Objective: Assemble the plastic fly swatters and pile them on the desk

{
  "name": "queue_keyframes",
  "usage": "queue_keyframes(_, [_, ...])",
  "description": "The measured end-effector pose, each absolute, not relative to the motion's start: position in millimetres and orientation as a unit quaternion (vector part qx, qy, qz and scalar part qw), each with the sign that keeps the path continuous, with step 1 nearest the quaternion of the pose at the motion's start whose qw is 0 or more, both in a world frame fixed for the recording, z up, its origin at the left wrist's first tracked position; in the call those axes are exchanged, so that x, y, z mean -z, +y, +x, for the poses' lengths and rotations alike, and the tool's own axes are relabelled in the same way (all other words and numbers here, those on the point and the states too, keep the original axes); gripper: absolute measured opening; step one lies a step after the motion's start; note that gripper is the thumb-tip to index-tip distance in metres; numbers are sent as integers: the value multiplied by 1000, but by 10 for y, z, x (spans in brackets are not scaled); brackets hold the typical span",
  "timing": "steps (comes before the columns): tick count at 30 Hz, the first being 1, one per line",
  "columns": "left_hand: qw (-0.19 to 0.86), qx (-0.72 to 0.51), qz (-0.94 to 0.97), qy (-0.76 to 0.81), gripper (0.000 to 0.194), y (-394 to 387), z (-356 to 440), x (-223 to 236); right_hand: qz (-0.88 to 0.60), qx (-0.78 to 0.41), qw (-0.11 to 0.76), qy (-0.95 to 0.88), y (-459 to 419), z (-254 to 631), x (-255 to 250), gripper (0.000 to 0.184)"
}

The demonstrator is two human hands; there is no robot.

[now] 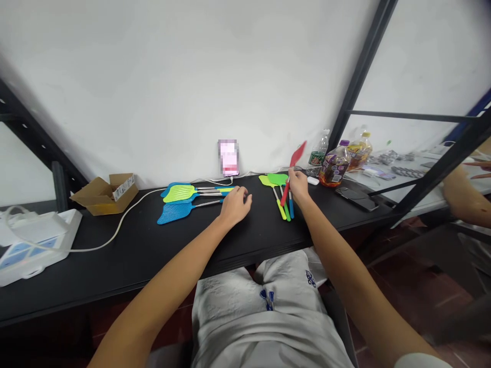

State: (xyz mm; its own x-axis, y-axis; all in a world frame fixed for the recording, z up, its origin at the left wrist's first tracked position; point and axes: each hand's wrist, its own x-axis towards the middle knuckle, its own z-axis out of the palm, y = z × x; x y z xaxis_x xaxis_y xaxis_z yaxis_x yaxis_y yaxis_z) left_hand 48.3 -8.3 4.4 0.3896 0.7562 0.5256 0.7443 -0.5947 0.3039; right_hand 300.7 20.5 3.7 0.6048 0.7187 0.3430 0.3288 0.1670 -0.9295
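Observation:
My left hand point(236, 205) lies on the black table with its fingers curled over the handle end of a blue fly swatter point(174, 211). How firmly it grips is hidden. Beside that swatter lie a yellow-green fly swatter point(179, 192) and another blue one point(169, 189), heads to the left. My right hand point(298, 185) is closed on a red fly swatter point(297, 155), its head raised and its handle slanting down. Below it, a yellow-green swatter point(267, 181), a green one point(277, 178) and a blue handle point(291, 210) lie side by side.
A phone point(229, 157) with a cable leans on the wall. At left are an open cardboard box point(105, 195) and a white device point(40, 245). Drink bottles point(334, 164), a dark phone point(356, 198) and a metal frame point(412, 191) stand or lie at right. Another person's arm point(466, 194) shows beyond.

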Motion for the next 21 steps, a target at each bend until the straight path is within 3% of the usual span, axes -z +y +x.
queue_keyframes(3, [-77, -279, 806, 515, 23, -33, 424, -60, -718, -61, 522, -455, 193, 3057, -16, 36])
queue_keyframes(8, [-100, -178, 780, 591, 31, -23, 381, -30, -785, -58, 370, -494, 118, 2953, -38, 24])
queue_keyframes(14, [-79, -141, 782, 602, 38, -27, 387, -1, -816, -51, 286, -500, 69, 2870, -45, 24])
queue_keyframes(21, [-87, -130, 786, 598, 38, -25, 381, -19, -824, -24, 258, -504, 46, 2864, -39, 27])
